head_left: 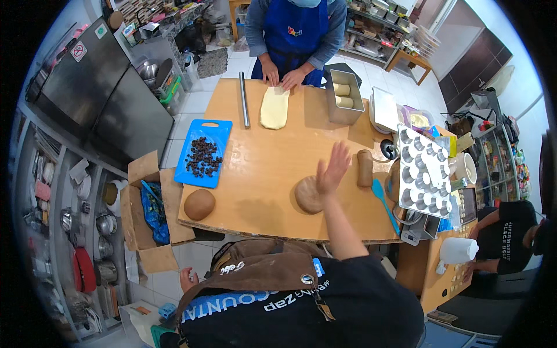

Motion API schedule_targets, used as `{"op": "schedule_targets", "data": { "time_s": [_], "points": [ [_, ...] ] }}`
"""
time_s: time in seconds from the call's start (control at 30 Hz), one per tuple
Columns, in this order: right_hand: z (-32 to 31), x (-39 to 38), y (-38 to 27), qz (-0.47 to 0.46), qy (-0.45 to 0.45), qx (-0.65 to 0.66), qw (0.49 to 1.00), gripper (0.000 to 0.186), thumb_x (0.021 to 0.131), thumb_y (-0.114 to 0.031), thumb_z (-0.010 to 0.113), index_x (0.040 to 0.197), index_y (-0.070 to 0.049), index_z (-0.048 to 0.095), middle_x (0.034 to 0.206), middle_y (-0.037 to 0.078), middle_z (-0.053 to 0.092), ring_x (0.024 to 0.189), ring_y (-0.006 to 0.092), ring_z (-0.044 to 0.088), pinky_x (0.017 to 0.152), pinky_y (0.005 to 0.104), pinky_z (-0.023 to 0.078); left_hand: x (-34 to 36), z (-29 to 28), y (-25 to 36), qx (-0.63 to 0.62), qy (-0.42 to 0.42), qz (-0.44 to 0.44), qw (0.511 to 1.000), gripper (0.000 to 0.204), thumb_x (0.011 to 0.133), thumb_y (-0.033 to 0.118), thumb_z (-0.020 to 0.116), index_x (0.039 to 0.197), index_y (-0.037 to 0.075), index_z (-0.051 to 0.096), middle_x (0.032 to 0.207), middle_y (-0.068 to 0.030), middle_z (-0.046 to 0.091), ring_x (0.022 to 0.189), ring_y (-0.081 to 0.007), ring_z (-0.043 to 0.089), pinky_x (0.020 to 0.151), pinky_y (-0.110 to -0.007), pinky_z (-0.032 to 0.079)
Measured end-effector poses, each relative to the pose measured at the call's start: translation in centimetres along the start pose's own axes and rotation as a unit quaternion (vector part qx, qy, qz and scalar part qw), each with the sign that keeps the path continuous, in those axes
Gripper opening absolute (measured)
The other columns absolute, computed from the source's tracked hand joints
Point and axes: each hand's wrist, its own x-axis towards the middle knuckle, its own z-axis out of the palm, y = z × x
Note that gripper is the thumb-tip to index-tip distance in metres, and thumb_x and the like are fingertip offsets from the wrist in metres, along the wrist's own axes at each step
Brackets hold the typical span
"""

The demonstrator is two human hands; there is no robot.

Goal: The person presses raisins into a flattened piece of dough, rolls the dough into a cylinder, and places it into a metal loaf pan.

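My right hand [333, 168] is raised at the right edge of a round brown dough piece [307, 196], its fingers stretched out and nothing in them. Whether the palm touches the dough I cannot tell. My left hand [188, 281] hangs below the table's near edge, beside my brown apron, its fingers slightly apart and holding nothing visible. A smooth brown dough ball [199, 205] sits at the table's near left corner. Behind it lies a blue cutting board [190, 175] with dark chunks [204, 156] heaped on it. To the right stand a brown cylinder [364, 168] and a blue spatula [384, 200].
Across the table [255, 214], a co-worker's hands press a pale dough sheet [274, 108] beside a steel rolling pin [244, 101]. A loaf tin [346, 110] holds dough rolls. Muffin tins [423, 171] crowd the right. An open carton [145, 232] stands left; another person works at far right.
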Motion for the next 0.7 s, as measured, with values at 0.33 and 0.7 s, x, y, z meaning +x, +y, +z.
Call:
{"op": "schedule_targets", "data": {
  "time_s": [0.33, 0.7],
  "points": [
    [-0.8, 0.7, -0.3, 0.025, -0.039, 0.025, 0.999, 0.066, 0.095, -0.054, 0.032, 0.148, -0.016, 0.023, 0.156, 0.010, 0.015, 0.144, 0.0315, 0.009, 0.115, 0.0489, 0.009, -0.1, 0.2, -3.5, 0.018, 0.026, 0.001, 1.000, 0.032, 0.077, 0.008, 0.066, 0.108, 0.007, 0.057, 0.100, -0.0118, 0.056, 0.092, -0.0274, 0.055, 0.075, -0.036, 0.047],
    [1.1, -2.5, 0.6, 0.027, -0.406, -0.050, 0.912, 0.080, 0.086, -0.066, 0.041, 0.150, -0.024, 0.017, 0.156, 0.013, 0.008, 0.142, 0.0403, 0.009, 0.106, 0.0684, 0.009, 0.4, 0.7, -4.6, -0.011, 0.069, 0.037, 0.997, 0.030, 0.076, 0.005, 0.067, 0.106, 0.006, 0.059, 0.102, -0.0119, 0.057, 0.088, -0.0264, 0.057, 0.068, -0.034, 0.048]
  ]
}}
